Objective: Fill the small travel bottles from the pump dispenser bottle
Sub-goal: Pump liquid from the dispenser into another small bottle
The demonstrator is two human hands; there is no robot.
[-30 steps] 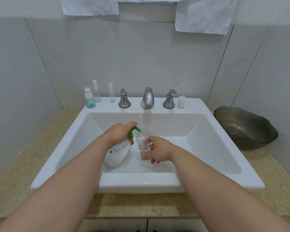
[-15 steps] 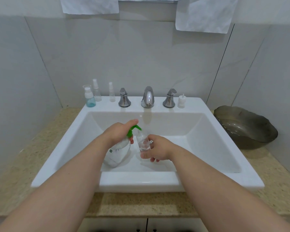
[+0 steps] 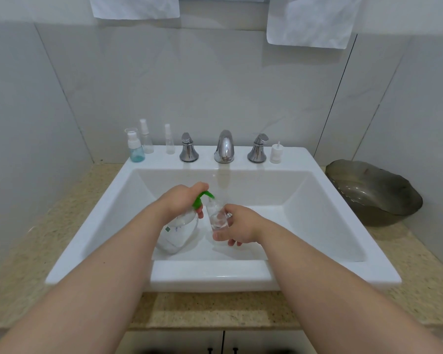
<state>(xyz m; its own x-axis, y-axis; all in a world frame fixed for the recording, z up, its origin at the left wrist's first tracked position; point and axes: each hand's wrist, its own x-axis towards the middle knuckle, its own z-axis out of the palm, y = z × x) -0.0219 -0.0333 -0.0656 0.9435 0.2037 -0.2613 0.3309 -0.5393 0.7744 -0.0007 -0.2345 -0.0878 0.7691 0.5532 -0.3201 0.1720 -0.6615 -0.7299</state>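
Observation:
Over the white sink basin (image 3: 317, 213), my left hand (image 3: 182, 200) grips the green pump head of a clear pump dispenser bottle (image 3: 177, 233). Its green spout (image 3: 206, 194) points into the mouth of a small clear travel bottle (image 3: 216, 217), held upright by my right hand (image 3: 237, 226), fingers curled round it. On the sink's back ledge at the left stand a small bottle with blue liquid (image 3: 136, 148) and two clear spray bottles (image 3: 145, 136) (image 3: 169, 139). A small white pump cap (image 3: 276, 153) stands at the right of the taps.
A chrome faucet (image 3: 224, 146) with two handles (image 3: 188, 148) (image 3: 257, 148) is on the back ledge. On the speckled counter (image 3: 62, 226) to the right sits a dark glass bowl (image 3: 374, 192). White cloths (image 3: 310, 20) hang on the wall above.
Both hands and the two bottles have stayed in nearly the same place; the view shifted very slightly.

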